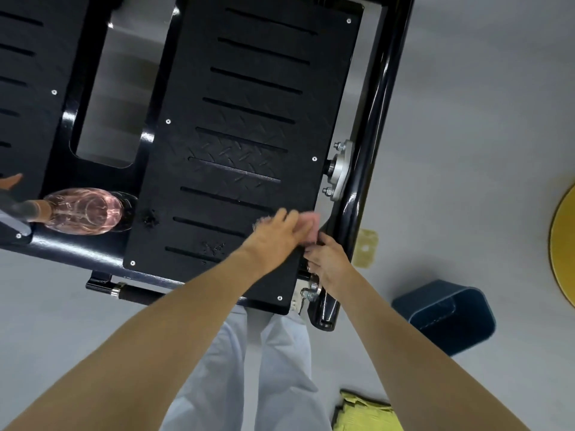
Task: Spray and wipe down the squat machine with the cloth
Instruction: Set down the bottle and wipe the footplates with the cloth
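Left hand [278,233], fingers straight, presses pink cloth [313,224] at footplate [242,119] edge; right hand [328,261] curled beside it, grip unclear.

The footplate [242,119] is matt black metal with a raised diamond tread that looks rough. The frame tube [373,126] beside it is glossy black painted metal, and its bracket [340,171] is bare silvery metal. The spray bottle [84,211] is clear pinkish plastic. The cloth [312,222] is soft pink fabric.

Blue bin [448,318], yellow-green bundle [367,412]
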